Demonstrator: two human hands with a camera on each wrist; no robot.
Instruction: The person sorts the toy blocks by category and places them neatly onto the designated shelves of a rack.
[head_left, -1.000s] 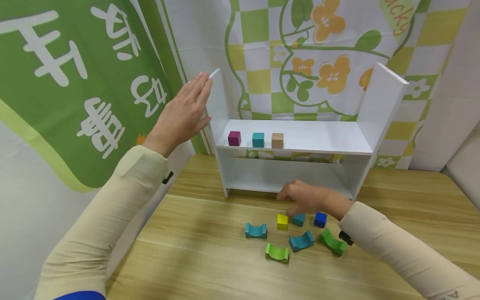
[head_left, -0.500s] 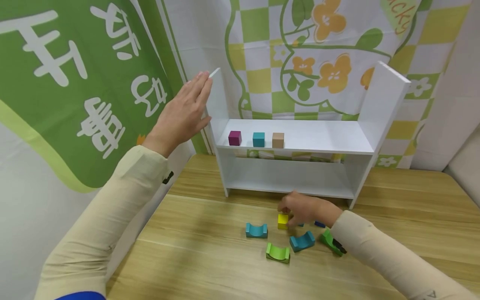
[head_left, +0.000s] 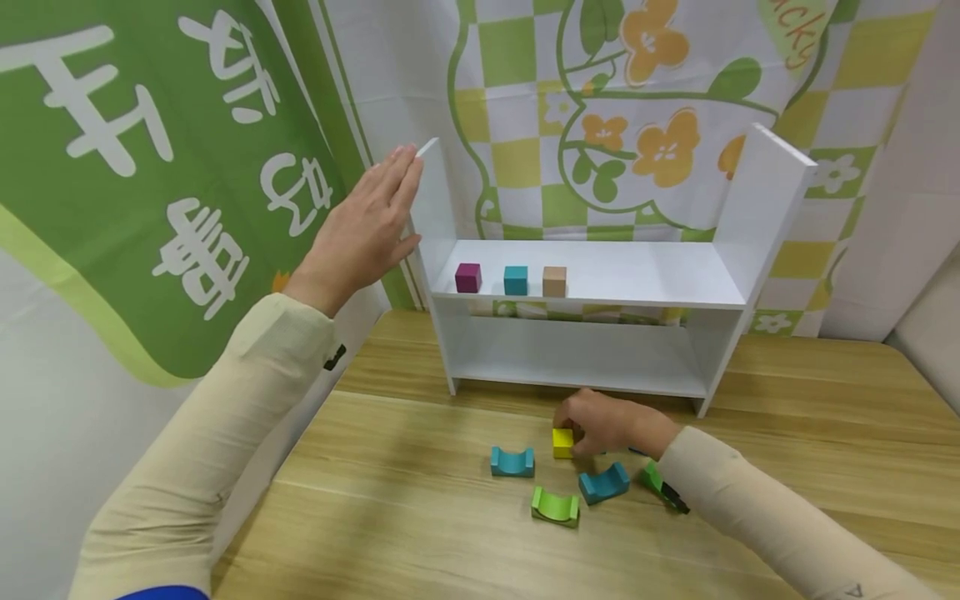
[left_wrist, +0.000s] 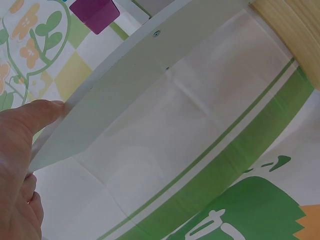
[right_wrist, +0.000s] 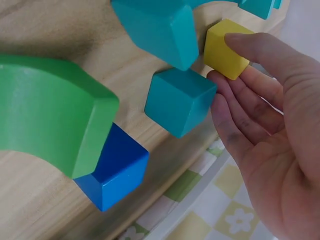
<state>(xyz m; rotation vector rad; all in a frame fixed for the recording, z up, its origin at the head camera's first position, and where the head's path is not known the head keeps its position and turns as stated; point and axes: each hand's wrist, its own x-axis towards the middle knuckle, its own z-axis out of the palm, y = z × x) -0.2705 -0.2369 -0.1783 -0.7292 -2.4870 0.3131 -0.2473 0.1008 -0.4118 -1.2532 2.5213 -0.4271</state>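
My left hand (head_left: 363,223) lies with straight fingers against the upper left side panel of the white shelf (head_left: 637,287). In the left wrist view, the thumb (left_wrist: 45,112) touches that panel's edge. Down on the table, my right hand (head_left: 611,422) pinches a yellow cube (head_left: 562,445) between thumb and fingers; the right wrist view shows the thumb on the yellow cube (right_wrist: 222,50). A teal cube (right_wrist: 180,102) sits beside the fingertips, and a blue cube (right_wrist: 117,167) is farther off. Both are mostly hidden behind the right hand in the head view.
Purple (head_left: 468,278), teal (head_left: 516,281) and tan (head_left: 554,282) cubes stand in a row on the upper shelf board. Nearer on the wooden table (head_left: 405,533) lie two teal arches (head_left: 512,462), a light green arch (head_left: 555,507) and a green arch (head_left: 654,477).
My right hand has come down from above the cubes and taken hold of the yellow cube. The left hand has stayed at the shelf's side panel.
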